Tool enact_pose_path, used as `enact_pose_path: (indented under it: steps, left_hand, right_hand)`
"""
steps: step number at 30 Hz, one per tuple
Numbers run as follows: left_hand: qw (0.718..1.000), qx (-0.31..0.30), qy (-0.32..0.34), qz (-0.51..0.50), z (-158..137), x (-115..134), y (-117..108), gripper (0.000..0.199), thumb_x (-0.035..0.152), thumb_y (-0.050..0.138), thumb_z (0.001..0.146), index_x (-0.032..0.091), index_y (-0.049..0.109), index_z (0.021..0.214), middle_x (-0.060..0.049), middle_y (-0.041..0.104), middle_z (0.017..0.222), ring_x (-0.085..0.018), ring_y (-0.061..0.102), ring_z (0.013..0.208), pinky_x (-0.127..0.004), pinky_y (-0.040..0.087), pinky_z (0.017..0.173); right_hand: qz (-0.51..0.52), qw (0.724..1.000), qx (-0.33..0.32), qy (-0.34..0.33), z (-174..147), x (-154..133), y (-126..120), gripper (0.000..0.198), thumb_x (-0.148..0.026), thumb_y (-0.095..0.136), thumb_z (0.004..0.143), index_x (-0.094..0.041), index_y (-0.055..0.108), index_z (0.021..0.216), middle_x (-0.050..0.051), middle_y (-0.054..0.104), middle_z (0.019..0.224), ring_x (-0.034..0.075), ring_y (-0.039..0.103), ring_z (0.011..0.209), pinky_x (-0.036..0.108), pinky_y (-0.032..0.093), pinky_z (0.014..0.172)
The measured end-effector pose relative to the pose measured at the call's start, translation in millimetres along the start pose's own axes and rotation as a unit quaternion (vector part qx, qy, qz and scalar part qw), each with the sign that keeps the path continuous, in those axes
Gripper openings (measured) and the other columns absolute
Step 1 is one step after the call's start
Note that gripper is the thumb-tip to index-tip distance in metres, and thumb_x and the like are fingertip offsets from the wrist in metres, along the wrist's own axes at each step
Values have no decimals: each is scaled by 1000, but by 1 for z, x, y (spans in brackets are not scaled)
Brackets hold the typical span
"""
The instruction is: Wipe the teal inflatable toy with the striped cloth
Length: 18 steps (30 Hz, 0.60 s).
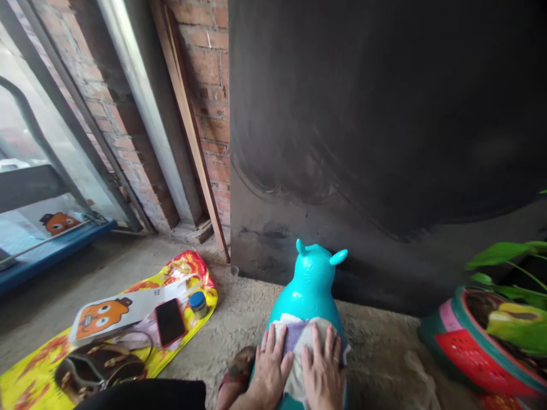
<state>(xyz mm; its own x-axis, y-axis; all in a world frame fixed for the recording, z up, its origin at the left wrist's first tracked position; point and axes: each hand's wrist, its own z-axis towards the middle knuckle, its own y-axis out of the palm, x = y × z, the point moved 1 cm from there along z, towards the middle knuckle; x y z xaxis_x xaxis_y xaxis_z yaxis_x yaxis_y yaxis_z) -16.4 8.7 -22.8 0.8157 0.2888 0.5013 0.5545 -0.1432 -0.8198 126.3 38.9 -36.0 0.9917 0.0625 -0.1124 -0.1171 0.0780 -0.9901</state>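
A turquoise inflatable animal hopper (315, 273) with two ears stands on the concrete floor in front of me, its head towards the dark board. Over its back lies a cloth (302, 336) in white, purple and grey. My left hand (273, 361) presses flat on the cloth's left side, fingers stretched out. Beside it, my right hand (322, 361) lies flat on the cloth's right side, fingers spread, with a ring on one of them. The hopper's lower body is partly hidden under the cloth and my hands.
A large dark board (363, 131) leans against the brick wall (211, 85). On the left, a yellow plastic sheet (34, 353) holds a phone (170, 322), a small blue-lidded jar (198, 304), a paper bag (105, 316) and a brown handbag (98, 364). A potted plant (478, 353) stands right.
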Motion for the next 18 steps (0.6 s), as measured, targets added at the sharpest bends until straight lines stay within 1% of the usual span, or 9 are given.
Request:
enact_pose_path:
  steps: [1, 3, 6, 8, 11, 13, 14, 16, 18]
  left_hand:
    - [1000, -7, 2, -8, 9, 4, -6, 61, 42, 33, 96, 20, 22, 152, -13, 11, 162, -30, 12, 151, -55, 28, 120]
    - [1000, -18, 0, -16, 28, 9, -14, 62, 41, 31, 97, 18, 19, 153, -14, 10, 163, -30, 9, 152, -55, 27, 120]
    - [999, -23, -11, -21, 48, 14, -18, 62, 39, 28, 97, 18, 15, 154, -14, 8, 164, -29, 8, 152, -55, 25, 121]
    - [999, -16, -13, -24, 52, 16, -19, 61, 38, 28, 97, 18, 14, 154, -13, 9, 164, -29, 8, 152, -54, 25, 121]
    - [1000, -7, -10, -29, 42, 16, -17, 61, 36, 29, 97, 18, 17, 154, -12, 11, 164, -28, 10, 152, -54, 27, 121]
    - [999, 3, -1, -36, 27, 12, -14, 61, 38, 32, 96, 19, 21, 153, -12, 13, 163, -29, 13, 151, -54, 28, 121]
    - [999, 9, 7, -42, 19, 7, -12, 61, 39, 33, 96, 20, 23, 153, -11, 14, 163, -29, 14, 151, -54, 27, 122]
    - [998, 19, 27, -52, 0, -4, -3, 63, 47, 36, 95, 23, 27, 152, -10, 14, 162, -30, 15, 150, -53, 25, 123]
    - [997, 15, 37, -60, -17, -17, 9, 68, 59, 36, 92, 26, 29, 151, -8, 12, 161, -30, 15, 150, -51, 24, 124]
  right_hand:
    - [8, 1000, -28, -1, 13, -3, -7, 53, -48, 33, 96, -36, 28, 148, 13, 22, 161, 42, 25, 145, 71, 46, 92]
    - [17, 998, -63, 2, 36, -8, -18, 54, -47, 29, 98, -35, 21, 150, 13, 13, 163, 40, 17, 148, 73, 41, 99]
    - [19, 997, -76, 17, 57, -14, -27, 55, -47, 28, 99, -33, 18, 151, 13, 7, 164, 39, 12, 150, 74, 35, 103]
    - [25, 997, -70, 20, 60, -16, -29, 56, -49, 26, 98, -33, 17, 151, 12, 6, 164, 38, 12, 150, 73, 36, 103]
    - [13, 998, -57, 11, 45, -15, -23, 56, -49, 28, 98, -33, 19, 151, 12, 10, 163, 40, 16, 149, 73, 39, 100]
    - [-11, 1000, -26, -5, 23, -12, -12, 55, -48, 33, 97, -33, 27, 149, 13, 17, 162, 42, 23, 146, 74, 42, 95]
    - [-23, 1000, 2, -12, 11, -10, -4, 53, -47, 35, 96, -33, 31, 147, 13, 22, 161, 43, 27, 144, 74, 44, 91]
    - [-36, 996, 81, -32, -16, -2, 15, 53, -50, 38, 94, -31, 43, 143, 15, 33, 156, 46, 37, 138, 74, 46, 86]
    - [-33, 982, 168, -74, -40, 10, 34, 55, -52, 39, 92, -20, 58, 132, 22, 47, 145, 47, 46, 131, 70, 48, 89]
